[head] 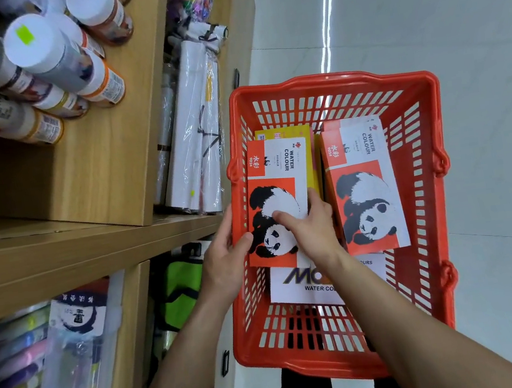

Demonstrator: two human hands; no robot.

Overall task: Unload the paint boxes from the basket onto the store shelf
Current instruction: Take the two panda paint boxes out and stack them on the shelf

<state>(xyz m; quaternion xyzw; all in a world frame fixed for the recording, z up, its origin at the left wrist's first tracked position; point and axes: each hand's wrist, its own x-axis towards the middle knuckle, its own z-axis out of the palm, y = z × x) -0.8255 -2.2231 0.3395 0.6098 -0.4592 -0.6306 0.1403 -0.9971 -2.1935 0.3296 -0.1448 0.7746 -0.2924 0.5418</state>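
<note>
A red plastic basket (423,191) stands on the floor to the right of the wooden shelf (102,246). Inside it lie two orange-and-white panda water colour boxes. Both my hands hold the left panda box (273,178): my left hand (224,260) grips its lower left edge from over the basket's rim, and my right hand (311,232) lies on its face with fingers around the right edge. The right panda box (366,186) lies untouched. A yellow box (308,154) shows under the left one, and a white water colour box (306,288) lies beneath, partly covered by my right arm.
The upper shelf compartment holds several white-capped acrylic paint bottles (44,58). Wrapped white paper rolls (194,130) fill the compartment beside the basket. Lower compartments hold plastic-wrapped brush and marker packs (41,352) and a green item (179,285). Glossy tiled floor (419,9) lies to the right.
</note>
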